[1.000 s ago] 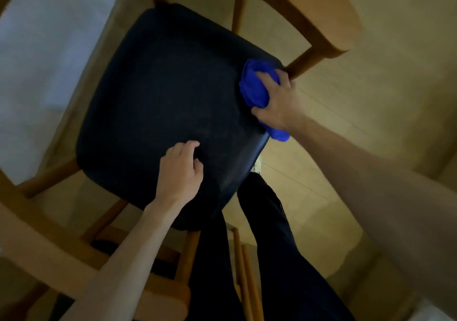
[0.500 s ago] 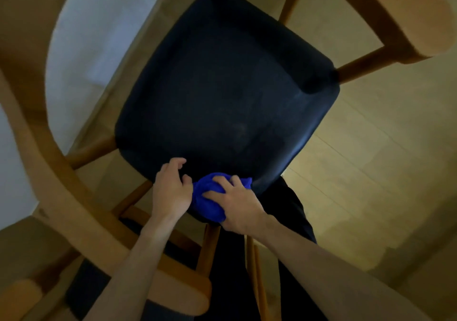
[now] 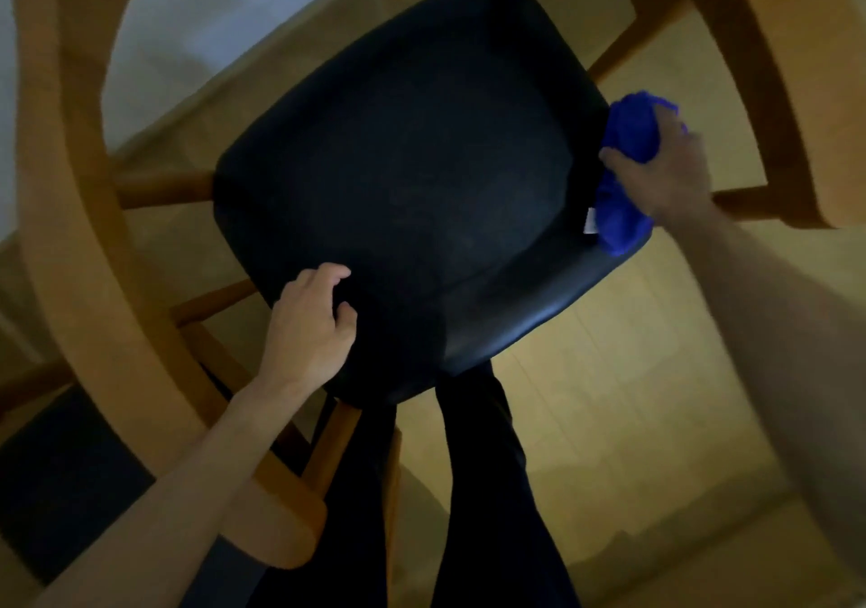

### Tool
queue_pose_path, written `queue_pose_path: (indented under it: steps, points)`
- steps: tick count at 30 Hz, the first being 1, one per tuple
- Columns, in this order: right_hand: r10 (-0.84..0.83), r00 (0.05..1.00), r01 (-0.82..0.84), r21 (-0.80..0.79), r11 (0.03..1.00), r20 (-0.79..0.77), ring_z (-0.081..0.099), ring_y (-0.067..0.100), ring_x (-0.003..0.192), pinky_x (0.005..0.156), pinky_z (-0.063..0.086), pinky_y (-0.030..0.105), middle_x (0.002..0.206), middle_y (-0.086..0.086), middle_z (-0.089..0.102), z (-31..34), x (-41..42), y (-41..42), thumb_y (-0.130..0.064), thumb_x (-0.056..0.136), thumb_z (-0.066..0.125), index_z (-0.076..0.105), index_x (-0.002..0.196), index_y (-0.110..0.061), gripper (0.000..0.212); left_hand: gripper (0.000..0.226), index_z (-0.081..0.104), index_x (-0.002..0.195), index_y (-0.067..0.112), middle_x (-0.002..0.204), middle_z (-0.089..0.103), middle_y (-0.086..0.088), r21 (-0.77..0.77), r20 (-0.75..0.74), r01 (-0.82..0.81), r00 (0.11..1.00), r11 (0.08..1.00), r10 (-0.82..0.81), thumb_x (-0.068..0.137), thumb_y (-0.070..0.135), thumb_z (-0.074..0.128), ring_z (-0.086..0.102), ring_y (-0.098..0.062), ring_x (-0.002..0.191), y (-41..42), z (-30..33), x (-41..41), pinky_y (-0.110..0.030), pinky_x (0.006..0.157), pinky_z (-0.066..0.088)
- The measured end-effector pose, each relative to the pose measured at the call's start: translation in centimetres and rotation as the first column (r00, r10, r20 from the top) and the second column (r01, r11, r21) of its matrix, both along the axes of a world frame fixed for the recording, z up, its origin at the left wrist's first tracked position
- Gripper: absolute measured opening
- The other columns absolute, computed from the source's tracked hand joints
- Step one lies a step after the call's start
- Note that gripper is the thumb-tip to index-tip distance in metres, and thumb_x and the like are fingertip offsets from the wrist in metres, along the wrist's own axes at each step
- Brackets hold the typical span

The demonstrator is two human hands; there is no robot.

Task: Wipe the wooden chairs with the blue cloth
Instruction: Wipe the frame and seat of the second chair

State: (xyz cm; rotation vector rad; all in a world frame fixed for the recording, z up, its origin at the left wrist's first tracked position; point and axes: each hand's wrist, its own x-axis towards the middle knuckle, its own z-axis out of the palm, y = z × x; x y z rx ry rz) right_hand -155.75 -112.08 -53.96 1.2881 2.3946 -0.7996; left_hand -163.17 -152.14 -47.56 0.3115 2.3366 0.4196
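From the head view I find the picture dim and a little smeared, most of all on the right side, so fine detail on the right hand (image 3: 665,176) is hard to read. I can still see its fingers curled round the bunched blue cloth (image 3: 625,171), thumb on the near side, pressing it against the right edge of the dark seat (image 3: 412,162) of the wooden chair (image 3: 61,214). Part of the cloth is hidden under the hand. My left hand (image 3: 309,326) rests on the seat's near left corner, fingers loosely bent, holding nothing. The chair's curved rails run out of the picture at top and left. Dark trouser legs (image 3: 487,490) stand just under the seat's front edge; bare floor (image 3: 632,396) lies open to the right.
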Motion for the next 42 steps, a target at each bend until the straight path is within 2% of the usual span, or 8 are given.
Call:
queue_pose_path:
  steps: [7, 12, 16, 21, 24, 28, 33, 42]
  points:
    - [0.225, 0.969, -0.24, -0.158, 0.958, -0.105, 0.047, 0.039, 0.123, 0.1, 0.044, 0.038, 0.149, 0.015, 0.023, 0.1, 2.6, -18.9, -0.034, 0.069, 0.084, 0.044, 0.145, -0.032, 0.086, 0.036, 0.049, 0.131, 0.019, 0.125, 0.053, -0.002, 0.059, -0.01, -0.105, 0.994, 0.993, 0.106, 0.095, 0.016, 0.053, 0.048, -0.018, 0.116, -2.0, -0.2, -1.3, -0.03, 0.092, 0.04]
    - [0.496, 0.859, -0.512, -0.197, 0.836, -0.125, 0.035, 0.036, 0.127, 0.093, 0.052, 0.052, 0.146, 0.006, 0.016, -0.3, 3.6, -30.6, -0.042, 0.069, 0.079, 0.029, 0.141, -0.046, 0.088, 0.033, 0.05, 0.127, 0.022, 0.12, 0.052, 0.001, 0.082, -0.06, -0.202, 0.976, 0.976, 0.207, 0.094, 0.016, 0.053, 0.046, -0.008, 0.104, -2.8, -0.7, -3.3, -0.027, 0.085, 0.038]
    - [0.649, 0.742, -0.671, -0.176, 0.721, -0.17, 0.036, 0.037, 0.123, 0.087, 0.054, 0.055, 0.145, 0.009, 0.019, -0.9, 3.8, -31.4, -0.043, 0.073, 0.077, 0.027, 0.142, -0.045, 0.085, 0.038, 0.048, 0.13, 0.018, 0.119, 0.056, -0.006, 0.005, -0.177, -0.026, 0.984, 1.0, 0.026, 0.093, 0.014, 0.054, 0.054, -0.021, 0.108, -2.4, -0.9, -3.8, -0.04, 0.089, 0.048]
    - [0.847, 0.463, -0.882, -0.223, 0.414, -0.259, 0.039, 0.034, 0.119, 0.09, 0.047, 0.046, 0.146, 0.009, 0.023, 0.0, 2.4, -26.6, -0.043, 0.077, 0.074, 0.032, 0.146, -0.045, 0.081, 0.045, 0.046, 0.135, 0.018, 0.123, 0.056, -0.007, -0.078, -0.135, 0.186, 0.971, 0.98, -0.195, 0.092, 0.019, 0.056, 0.053, -0.026, 0.11, -1.9, -1.1, -2.6, -0.041, 0.089, 0.044]
    - [0.698, 0.659, -0.749, -0.157, 0.643, -0.28, 0.039, 0.034, 0.129, 0.102, 0.045, 0.042, 0.147, 0.01, 0.026, 0.6, 1.4, -19.6, -0.04, 0.074, 0.075, 0.04, 0.146, -0.043, 0.081, 0.043, 0.047, 0.133, 0.016, 0.12, 0.057, -0.008, -0.068, -0.152, 0.209, 0.964, 0.975, -0.218, 0.091, 0.018, 0.056, 0.054, -0.027, 0.107, -1.9, -0.9, -2.5, -0.041, 0.086, 0.044]
    - [0.248, 0.942, -0.238, 0.07, 0.969, -0.228, 0.041, 0.033, 0.128, 0.101, 0.037, 0.038, 0.147, 0.014, 0.027, 0.3, -1.2, -6.4, -0.048, 0.078, 0.064, 0.033, 0.147, -0.038, 0.076, 0.041, 0.053, 0.128, 0.014, 0.12, 0.058, -0.01, -0.247, -0.239, 0.338, 0.887, 0.908, -0.395, 0.088, 0.022, 0.055, 0.054, -0.029, 0.111, -1.7, -0.3, -2.2, -0.043, 0.088, 0.045]
    - [0.003, 0.993, 0.006, 0.076, 0.997, -0.119, 0.043, 0.036, 0.127, 0.098, 0.04, 0.038, 0.147, 0.013, 0.029, -1.1, -3.7, -2.5, -0.048, 0.082, 0.065, 0.033, 0.148, -0.032, 0.076, 0.036, 0.051, 0.127, 0.018, 0.126, 0.053, -0.008, -0.401, -0.114, 0.33, 0.908, 0.854, -0.404, 0.095, 0.032, 0.045, 0.049, -0.028, 0.116, -2.0, -0.6, -1.5, -0.041, 0.093, 0.041]
    - [0.444, 0.863, -0.484, -0.146, 0.863, -0.239, 0.04, 0.032, 0.116, 0.095, 0.046, 0.043, 0.146, 0.007, 0.025, -1.1, -3.5, -31.4, -0.041, 0.073, 0.076, 0.041, 0.141, -0.042, 0.077, 0.041, 0.045, 0.133, 0.009, 0.121, 0.052, -0.015, -0.321, -0.139, 0.057, 0.985, 0.945, -0.107, 0.094, 0.015, 0.053, 0.051, -0.031, 0.107, -3.3, 0.8, -3.6, -0.043, 0.086, 0.047]
